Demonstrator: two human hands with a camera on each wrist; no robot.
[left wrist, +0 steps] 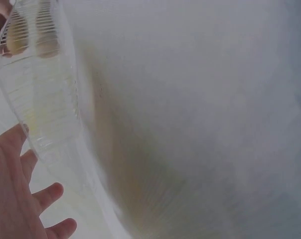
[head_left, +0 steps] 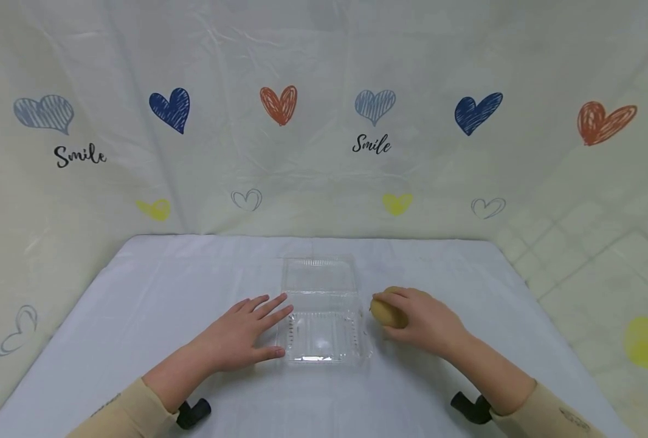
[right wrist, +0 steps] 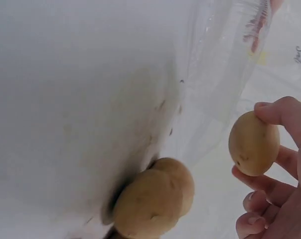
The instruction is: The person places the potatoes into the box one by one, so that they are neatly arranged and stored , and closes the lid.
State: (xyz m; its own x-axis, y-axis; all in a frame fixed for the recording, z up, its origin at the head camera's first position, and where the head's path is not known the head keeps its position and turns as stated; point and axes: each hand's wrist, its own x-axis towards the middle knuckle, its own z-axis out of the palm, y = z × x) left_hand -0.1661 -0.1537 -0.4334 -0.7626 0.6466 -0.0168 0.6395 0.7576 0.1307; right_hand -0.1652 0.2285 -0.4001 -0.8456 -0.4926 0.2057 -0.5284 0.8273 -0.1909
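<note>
A clear plastic clamshell box (head_left: 324,337) lies with its lid (head_left: 318,275) folded back, away from me. At its left rim is my left hand (head_left: 242,337), fingers spread and straight, fingertips right at the edge. In the left wrist view the same fingers reach up beside the ribbed box (left wrist: 46,99). To the right of the box, my right hand (head_left: 425,319) holds a potato (right wrist: 254,143), pinched between thumb and fingers. Two more potatoes (right wrist: 148,204) rest against each other on the white cloth below it, mostly hidden by the hand in the head view.
A white cloth (head_left: 324,401) covers the table. Behind it hangs a pale curtain (head_left: 324,164) printed with hearts and "Smile". Black wrist mounts (head_left: 194,413) show near both sleeves. Small dark specks of dirt (right wrist: 171,132) lie on the cloth near the potatoes.
</note>
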